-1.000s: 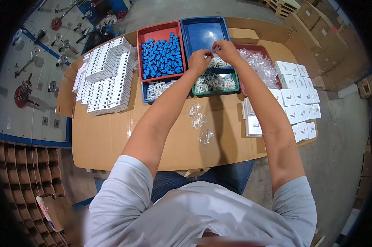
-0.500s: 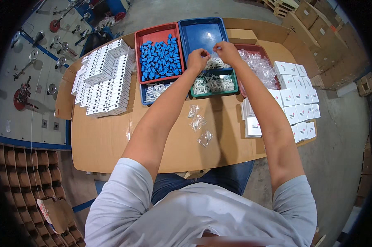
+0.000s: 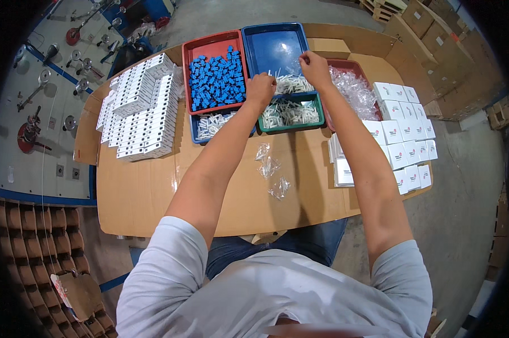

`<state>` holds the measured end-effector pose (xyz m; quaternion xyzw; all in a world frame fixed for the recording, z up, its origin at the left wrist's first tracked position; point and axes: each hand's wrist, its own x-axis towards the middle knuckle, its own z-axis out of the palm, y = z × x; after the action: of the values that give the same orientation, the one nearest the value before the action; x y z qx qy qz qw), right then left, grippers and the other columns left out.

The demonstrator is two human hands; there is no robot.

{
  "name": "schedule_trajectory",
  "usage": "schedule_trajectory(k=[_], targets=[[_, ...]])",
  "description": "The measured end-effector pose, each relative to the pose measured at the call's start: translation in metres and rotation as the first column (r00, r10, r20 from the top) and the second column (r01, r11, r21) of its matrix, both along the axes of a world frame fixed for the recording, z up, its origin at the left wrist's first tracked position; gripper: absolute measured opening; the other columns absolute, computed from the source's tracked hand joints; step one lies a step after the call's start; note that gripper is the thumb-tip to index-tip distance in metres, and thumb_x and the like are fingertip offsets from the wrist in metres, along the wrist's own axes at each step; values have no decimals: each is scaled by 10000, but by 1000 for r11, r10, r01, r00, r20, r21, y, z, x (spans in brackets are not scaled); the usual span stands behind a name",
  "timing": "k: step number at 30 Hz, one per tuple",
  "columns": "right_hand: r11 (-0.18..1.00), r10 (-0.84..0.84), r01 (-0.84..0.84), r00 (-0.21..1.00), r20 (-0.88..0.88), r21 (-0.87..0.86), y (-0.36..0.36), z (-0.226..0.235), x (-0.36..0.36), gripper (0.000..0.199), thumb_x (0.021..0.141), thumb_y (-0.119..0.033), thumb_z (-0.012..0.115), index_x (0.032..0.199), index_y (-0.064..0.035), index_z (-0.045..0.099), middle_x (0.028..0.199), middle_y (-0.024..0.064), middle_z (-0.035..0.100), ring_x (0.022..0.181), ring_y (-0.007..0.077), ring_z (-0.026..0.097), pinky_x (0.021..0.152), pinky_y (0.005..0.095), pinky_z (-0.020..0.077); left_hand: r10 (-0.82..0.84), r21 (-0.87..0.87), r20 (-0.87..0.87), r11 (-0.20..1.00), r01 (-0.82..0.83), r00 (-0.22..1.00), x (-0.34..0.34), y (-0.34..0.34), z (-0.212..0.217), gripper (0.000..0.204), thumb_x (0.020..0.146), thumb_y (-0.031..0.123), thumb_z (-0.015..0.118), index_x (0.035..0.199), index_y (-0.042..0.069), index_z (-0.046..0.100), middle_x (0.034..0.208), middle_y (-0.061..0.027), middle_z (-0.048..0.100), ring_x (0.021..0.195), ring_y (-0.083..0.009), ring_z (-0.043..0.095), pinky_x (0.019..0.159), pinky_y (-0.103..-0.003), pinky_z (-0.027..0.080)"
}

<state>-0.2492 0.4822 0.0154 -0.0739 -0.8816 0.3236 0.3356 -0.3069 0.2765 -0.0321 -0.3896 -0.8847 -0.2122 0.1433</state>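
Observation:
My left hand [image 3: 262,88] is closed, its fingers curled over the left side of a heap of slim white pieces [image 3: 293,84] at the near end of the blue tray [image 3: 276,48]. What it grips, if anything, is hidden. Up and to the right, my right hand [image 3: 314,69] pinches what looks like a small clear plastic bag [image 3: 294,66] above the same tray. Just below my hands stands a green bin [image 3: 293,129] of white plugs. Several small clear bags with white pieces [image 3: 269,167] lie on the cardboard between my forearms.
A red tray [image 3: 244,67] of blue plastic parts and a small blue bin [image 3: 197,137] of white plugs sit left. White boxes [image 3: 147,112] are stacked farther left, more white boxes [image 3: 403,129] right. Another red tray [image 3: 356,66] holds clear bags [image 3: 351,90].
My hands have moved apart. The left has come down and left onto the white pieces; the right has risen slightly with the clear bag.

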Motion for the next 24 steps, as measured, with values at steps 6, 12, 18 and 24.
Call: schedule_trajectory(k=[6, 12, 18, 24], targets=[[874, 166, -29, 956, 241, -486, 10, -13, 23, 202, 893, -215, 694, 945, -21, 713, 862, 74, 735, 796, 216, 703, 726, 388, 550, -10, 460, 326, 875, -149, 945, 11, 25, 11, 170, 908, 174, 655, 990, 30, 696, 937, -126, 739, 840, -256, 728, 699, -362, 537], [428, 409, -93, 907, 100, -899, -18, -10, 58, 188, 888, -187, 729, 994, -34, 700, 944, 51, 702, 844, 135, 656, 722, 296, 544, -573, 638, 767, 726, -254, 289, 53, 25, 10, 196, 987, 163, 608, 1089, -2, 630, 933, -80, 710, 708, -156, 703, 593, -241, 505], [925, 259, -104, 875, 408, -365, 34, -18, 75, 243, 837, -215, 800, 1004, -53, 730, 898, 66, 721, 797, 146, 674, 634, 284, 543, -495, 555, 832, 748, -363, 251, 83, 9, 7, 311, 1019, 267, 591, 1202, 17, 585, 1070, -92, 717, 820, -182, 724, 675, -256, 523], [931, -327, 184, 805, 494, 316, 143, -39, 109, 377, 808, -378, 800, 897, -15, 755, 943, 207, 731, 908, 365, 703, 822, 450, 538, -209, 518, 707, 803, -294, 675, 122, -71, -46, 269, 943, 253, 646, 1027, 0, 675, 931, -113, 748, 831, -207, 714, 706, -333, 535]])
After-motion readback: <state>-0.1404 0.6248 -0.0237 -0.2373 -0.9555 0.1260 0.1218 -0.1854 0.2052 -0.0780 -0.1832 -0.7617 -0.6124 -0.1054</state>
